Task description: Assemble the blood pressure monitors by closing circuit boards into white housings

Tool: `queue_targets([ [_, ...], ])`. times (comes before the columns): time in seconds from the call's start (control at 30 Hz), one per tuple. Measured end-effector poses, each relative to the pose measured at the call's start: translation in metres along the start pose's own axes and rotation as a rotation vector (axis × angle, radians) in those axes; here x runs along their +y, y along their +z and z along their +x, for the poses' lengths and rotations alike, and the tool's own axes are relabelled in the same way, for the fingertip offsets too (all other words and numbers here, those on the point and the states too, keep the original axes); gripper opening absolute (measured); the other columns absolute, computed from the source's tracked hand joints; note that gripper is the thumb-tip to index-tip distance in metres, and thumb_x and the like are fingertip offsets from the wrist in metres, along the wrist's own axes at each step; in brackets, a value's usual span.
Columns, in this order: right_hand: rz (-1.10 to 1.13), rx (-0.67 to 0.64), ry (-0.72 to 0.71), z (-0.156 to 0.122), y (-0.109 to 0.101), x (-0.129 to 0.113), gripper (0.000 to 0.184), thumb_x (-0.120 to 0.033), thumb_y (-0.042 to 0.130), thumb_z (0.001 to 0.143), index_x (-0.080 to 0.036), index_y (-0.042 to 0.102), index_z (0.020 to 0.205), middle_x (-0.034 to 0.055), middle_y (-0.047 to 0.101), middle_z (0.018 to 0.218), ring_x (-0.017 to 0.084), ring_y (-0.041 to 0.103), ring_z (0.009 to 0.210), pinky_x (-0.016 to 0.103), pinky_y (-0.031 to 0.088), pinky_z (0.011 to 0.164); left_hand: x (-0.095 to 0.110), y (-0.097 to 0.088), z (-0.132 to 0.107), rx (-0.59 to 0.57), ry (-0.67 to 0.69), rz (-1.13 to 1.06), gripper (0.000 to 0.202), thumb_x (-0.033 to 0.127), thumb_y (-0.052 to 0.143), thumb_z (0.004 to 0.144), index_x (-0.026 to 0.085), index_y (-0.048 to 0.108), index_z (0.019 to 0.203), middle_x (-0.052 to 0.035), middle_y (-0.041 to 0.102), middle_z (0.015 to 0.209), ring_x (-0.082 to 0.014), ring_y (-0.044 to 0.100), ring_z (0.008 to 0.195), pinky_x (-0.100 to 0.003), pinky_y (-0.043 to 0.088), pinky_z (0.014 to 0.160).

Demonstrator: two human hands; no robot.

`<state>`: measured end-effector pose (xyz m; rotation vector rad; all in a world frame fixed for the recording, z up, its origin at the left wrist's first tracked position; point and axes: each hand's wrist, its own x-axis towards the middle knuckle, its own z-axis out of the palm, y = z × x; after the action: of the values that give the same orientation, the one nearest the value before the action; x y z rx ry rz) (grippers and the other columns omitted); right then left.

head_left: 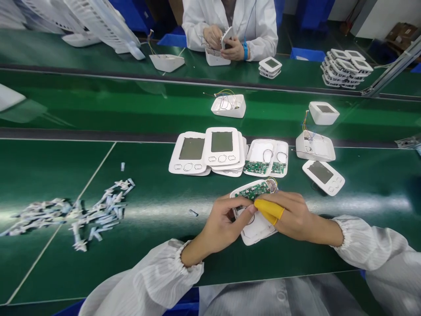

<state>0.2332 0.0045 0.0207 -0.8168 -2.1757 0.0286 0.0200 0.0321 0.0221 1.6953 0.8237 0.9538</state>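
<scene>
A white plastic device cover [255, 235] lies inside up at the table's front, with a green circuit board [253, 191] at its far end. My left hand [226, 219] grips the cover's left side, thumb over the inside. From the right, my right hand [292, 215], with yellow finger cots [269, 210] on its fingertips, is closed at the board's near edge. Whatever small part is between the fingertips is hidden. Thin wires show at the board's upper right corner. Just beyond lie two more open covers with boards [259, 151].
Stacked covers with grey screens [222, 147] lie behind. A wired white housing [315, 145] and a loose screen cover [324, 177] are at right. Small white strips [98, 213] are piled left. On the green conveyor sits another housing [228, 106]. Across it, a co-worker's hands [223, 44] hold a device.
</scene>
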Motion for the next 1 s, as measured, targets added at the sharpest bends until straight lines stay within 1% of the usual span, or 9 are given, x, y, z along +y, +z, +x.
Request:
queue_targets([
  [0.1, -0.096, -0.044, 0.016, 0.003, 0.0, -0.002, 0.02, -0.002, 0.058, 0.092, -0.013, 0.065, 0.108, 0.0146, 0.078, 0.105, 0.021, 0.077, 0.087, 0.03, 0.067, 0.069, 0.001, 0.002, 0.0, 0.011, -0.01, -0.014, 0.02, 0.028, 0.07, 0.095, 0.021, 0.079, 0.079, -0.0003, 0.073, 0.061, -0.0128, 0.055, 0.048, -0.024, 0.039, 0.043],
  [0.2, -0.127, -0.064, 0.056, 0.006, 0.0, -0.004, 0.017, -0.004, 0.056, 0.095, -0.014, 0.062, 0.107, 0.0139, 0.075, 0.104, 0.02, 0.076, 0.088, 0.027, 0.065, 0.067, 0.002, 0.005, -0.001, 0.068, 0.019, 0.027, 0.018, 0.026, 0.07, 0.094, 0.021, 0.079, 0.078, 0.0002, 0.074, 0.062, -0.0128, 0.058, 0.049, -0.024, 0.041, 0.046],
  [0.37, -0.097, 0.017, 0.152, 0.006, 0.006, -0.005, 0.011, -0.009, 0.059, 0.096, -0.019, 0.058, 0.099, 0.0135, 0.068, 0.108, 0.02, 0.073, 0.093, 0.026, 0.062, 0.063, -0.001, 0.011, -0.007, 0.221, 0.087, 0.089, 0.019, 0.021, 0.067, 0.095, 0.02, 0.079, 0.079, 0.0001, 0.077, 0.068, -0.0131, 0.064, 0.057, -0.023, 0.047, 0.054],
  [0.47, -0.066, 0.055, 0.198, 0.004, 0.01, -0.004, 0.013, -0.007, 0.062, 0.094, -0.019, 0.057, 0.096, 0.0147, 0.064, 0.11, 0.02, 0.071, 0.093, 0.027, 0.061, 0.063, -0.003, 0.017, -0.011, 0.287, 0.118, 0.074, 0.018, 0.018, 0.064, 0.095, 0.02, 0.08, 0.087, -0.001, 0.08, 0.078, -0.0131, 0.068, 0.065, -0.021, 0.05, 0.058],
  [0.63, 0.041, 0.114, 0.241, 0.007, 0.013, -0.005, 0.02, -0.005, 0.063, 0.091, -0.022, 0.057, 0.099, 0.0108, 0.059, 0.11, 0.02, 0.067, 0.095, 0.032, 0.063, 0.068, -0.008, 0.025, -0.02, 0.382, 0.144, 0.132, 0.017, 0.011, 0.068, 0.091, 0.021, 0.08, 0.098, 0.0003, 0.08, 0.082, -0.0093, 0.062, 0.059, -0.016, 0.047, 0.052],
  [0.7, 0.061, 0.128, 0.262, 0.009, 0.012, -0.006, 0.024, -0.004, 0.065, 0.091, -0.023, 0.058, 0.103, 0.01, 0.057, 0.109, 0.021, 0.066, 0.095, 0.035, 0.064, 0.073, -0.013, 0.028, -0.024, 0.408, 0.138, 0.13, 0.022, 0.01, 0.07, 0.091, 0.023, 0.079, 0.107, -0.0002, 0.081, 0.09, -0.0076, 0.061, 0.057, -0.015, 0.046, 0.049],
  [0.8, 0.075, 0.136, 0.289, 0.011, 0.013, -0.008, 0.026, -0.003, 0.066, 0.09, -0.022, 0.059, 0.106, 0.0104, 0.057, 0.109, 0.021, 0.065, 0.095, 0.037, 0.064, 0.074, -0.019, 0.034, -0.028, 0.419, 0.118, 0.048, 0.042, 0.011, 0.072, 0.092, 0.027, 0.071, 0.131, -0.0046, 0.079, 0.115, -0.0048, 0.06, 0.053, -0.013, 0.045, 0.043],
  [0.9, 0.081, 0.155, 0.304, 0.011, 0.016, -0.008, 0.024, -0.003, 0.067, 0.089, -0.021, 0.058, 0.103, 0.0106, 0.057, 0.108, 0.021, 0.064, 0.094, 0.037, 0.062, 0.073, -0.02, 0.041, -0.028, 0.425, 0.097, -0.119, 0.059, 0.012, 0.069, 0.095, 0.031, 0.055, 0.149, -0.0077, 0.074, 0.127, -0.0111, 0.075, 0.075, -0.014, 0.059, 0.058],
  [1.0, 0.074, 0.175, 0.297, 0.011, 0.018, -0.006, 0.024, -0.003, 0.068, 0.087, -0.021, 0.057, 0.099, 0.0098, 0.057, 0.107, 0.021, 0.063, 0.094, 0.038, 0.061, 0.073, -0.017, 0.046, -0.026, 0.431, 0.087, -0.221, 0.062, 0.012, 0.069, 0.097, 0.031, 0.049, 0.153, -0.0074, 0.075, 0.125, -0.0158, 0.079, 0.094, -0.018, 0.065, 0.074],
])
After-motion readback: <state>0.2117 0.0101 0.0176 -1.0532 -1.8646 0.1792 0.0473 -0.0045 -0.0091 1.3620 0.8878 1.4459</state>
